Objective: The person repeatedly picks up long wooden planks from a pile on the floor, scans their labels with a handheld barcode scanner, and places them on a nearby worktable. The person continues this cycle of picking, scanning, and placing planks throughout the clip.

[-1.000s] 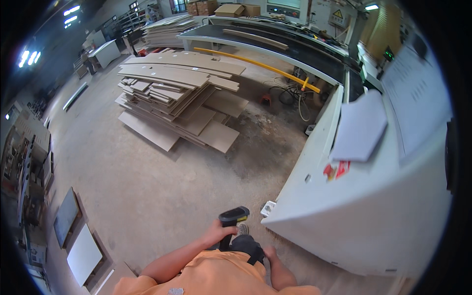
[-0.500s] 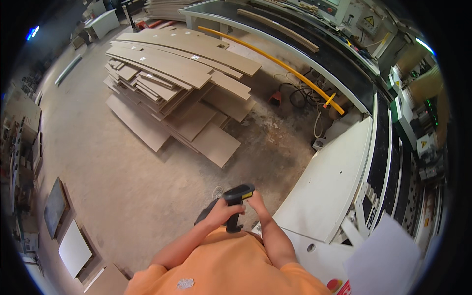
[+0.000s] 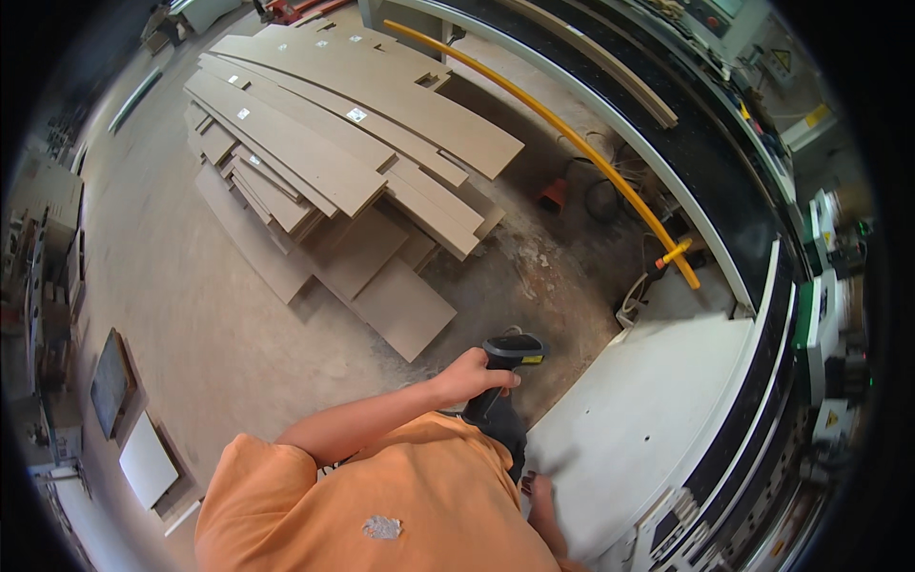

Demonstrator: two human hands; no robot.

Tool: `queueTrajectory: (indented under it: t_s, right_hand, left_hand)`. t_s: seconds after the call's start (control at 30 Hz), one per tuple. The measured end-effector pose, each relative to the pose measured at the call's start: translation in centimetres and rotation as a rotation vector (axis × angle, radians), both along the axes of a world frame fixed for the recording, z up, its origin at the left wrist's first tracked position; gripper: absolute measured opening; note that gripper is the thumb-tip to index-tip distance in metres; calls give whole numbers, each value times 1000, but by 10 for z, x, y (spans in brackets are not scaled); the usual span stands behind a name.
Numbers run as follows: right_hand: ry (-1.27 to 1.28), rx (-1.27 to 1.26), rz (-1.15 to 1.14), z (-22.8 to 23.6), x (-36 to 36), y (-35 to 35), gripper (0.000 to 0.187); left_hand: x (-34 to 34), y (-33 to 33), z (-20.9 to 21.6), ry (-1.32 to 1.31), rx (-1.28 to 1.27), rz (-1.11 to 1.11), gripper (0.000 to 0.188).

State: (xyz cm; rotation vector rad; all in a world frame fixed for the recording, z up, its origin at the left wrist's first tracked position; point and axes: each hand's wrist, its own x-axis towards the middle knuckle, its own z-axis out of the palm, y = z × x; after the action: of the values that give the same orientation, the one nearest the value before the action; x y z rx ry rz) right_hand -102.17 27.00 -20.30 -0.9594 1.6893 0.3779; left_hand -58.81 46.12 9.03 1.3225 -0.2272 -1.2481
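My left hand [image 3: 467, 377] is wrapped round the grip of a black handheld barcode scanner [image 3: 512, 347], which has a yellow label at its front. The scanner is in front of my body, its head pointing to the right. Down at my right side, my right hand [image 3: 538, 484] hangs close to the white machine panel [image 3: 634, 405]. Its fingers look loosely curled and a little apart, with nothing visible in them. Whether it touches the panel I cannot tell.
Stacked brown boards [image 3: 315, 143], some with small white labels, lie ahead on the floor. A yellow bar [image 3: 572, 133] runs along the black-topped machine bed [image 3: 705, 143] at the right. An orange-red pedal-like object [image 3: 553, 195] sits under it. Flat panels [image 3: 148, 462] lie at the left.
My right hand has left the scanner's front and dropped to my right side. My left hand holds the scanner farther right. The view has shifted, and the white paper at lower right is gone from view.
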Motion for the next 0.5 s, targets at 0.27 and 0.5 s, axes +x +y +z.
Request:
queueTrajectory:
  t_s: [0.27,0.5]
  right_hand:
    - [-58,54,668,-97,204,-221,25]
    - [-527,-476,727,27,488,-382,11]
  left_hand:
    - [70,-117,13,22,58,285,30]
    - [153,-156,-19,-410,334,443,35]
